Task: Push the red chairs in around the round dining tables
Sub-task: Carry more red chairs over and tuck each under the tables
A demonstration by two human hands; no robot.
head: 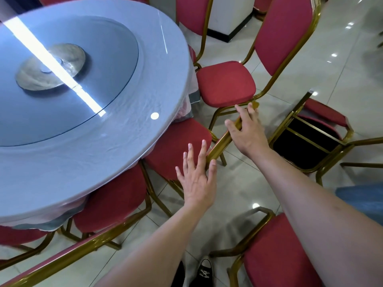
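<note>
Head view: both hands sit on the gold top rail (224,136) of a red chair (178,146) whose seat is partly under the round table (128,112). The left hand (198,179) lies flat, fingers spread straight, seemingly pressing. The right hand (245,129) curls around the rail. Another chair (226,82) stands beside it, pulled out.

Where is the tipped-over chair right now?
In the head view, the tipped-over chair lies on the floor tiles at the right, its black underside showing, just right of the right hand and away from the round table.
</note>
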